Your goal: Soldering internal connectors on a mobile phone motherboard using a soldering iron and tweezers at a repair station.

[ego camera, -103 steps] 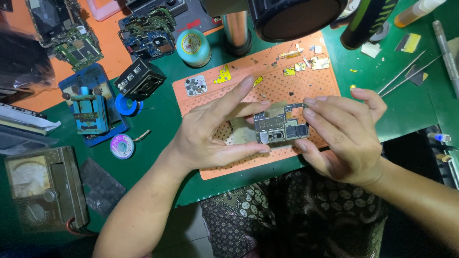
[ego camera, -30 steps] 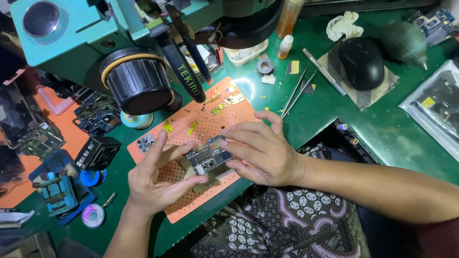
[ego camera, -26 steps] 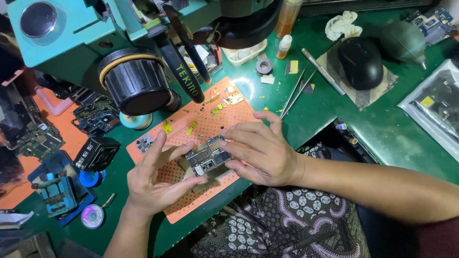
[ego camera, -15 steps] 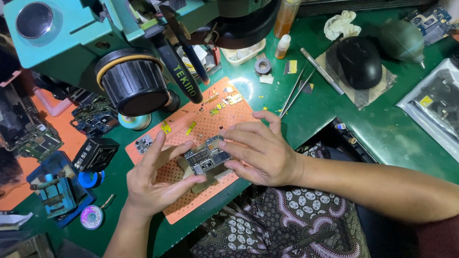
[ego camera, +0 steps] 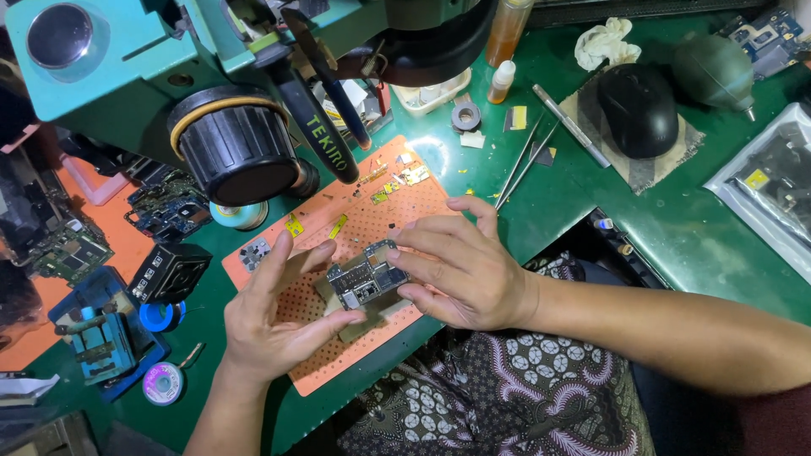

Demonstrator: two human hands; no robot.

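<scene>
I pinch the small circuit board with both hands over the orange mat, near the desk's front edge. My left hand grips its bottom, my right hand its side. I should grip gently, by the edges only.

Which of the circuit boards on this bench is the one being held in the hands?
The small circuit board over the orange perforated mat, pinched between left hand and right hand; the other boards lie untouched at the far left.
</scene>
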